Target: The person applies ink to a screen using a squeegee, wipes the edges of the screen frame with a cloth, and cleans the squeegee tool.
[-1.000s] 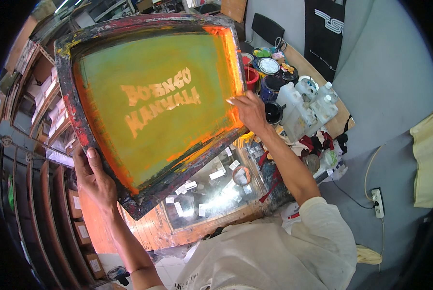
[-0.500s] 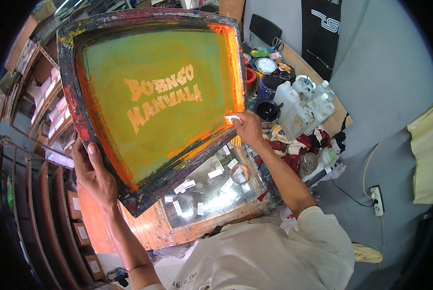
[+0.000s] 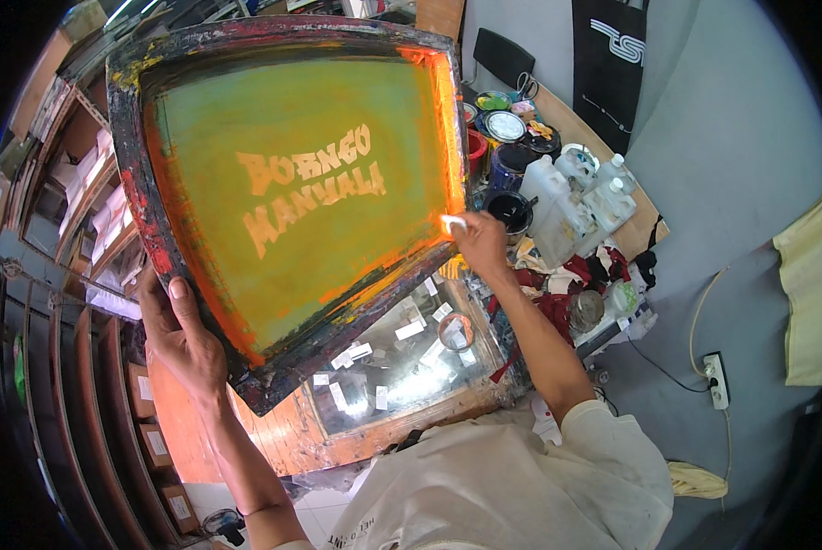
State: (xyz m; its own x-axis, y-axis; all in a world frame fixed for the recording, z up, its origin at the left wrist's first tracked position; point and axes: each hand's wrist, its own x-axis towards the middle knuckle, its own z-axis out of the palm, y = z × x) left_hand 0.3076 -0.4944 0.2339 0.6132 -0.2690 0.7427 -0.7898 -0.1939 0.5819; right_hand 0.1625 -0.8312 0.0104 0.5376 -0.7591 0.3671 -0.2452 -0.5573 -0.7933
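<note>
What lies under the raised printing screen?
Under the printing screen sits a glass-topped wooden table with scraps of white tape and a tape roll. The screen covers the table's far part.

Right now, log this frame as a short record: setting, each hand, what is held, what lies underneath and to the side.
setting: cluttered print workshop, seen from the head camera
held thing: large wooden-framed printing screen with green-yellow mesh, tilted up
left hand: left hand clamps the screen's lower left frame edge, thumb on top
right hand: right hand at the screen's right edge, pinching a small white piece
underneath: glass-topped wooden table with white tape scraps
side: white plastic jugs, open paint cans, red rags
</note>
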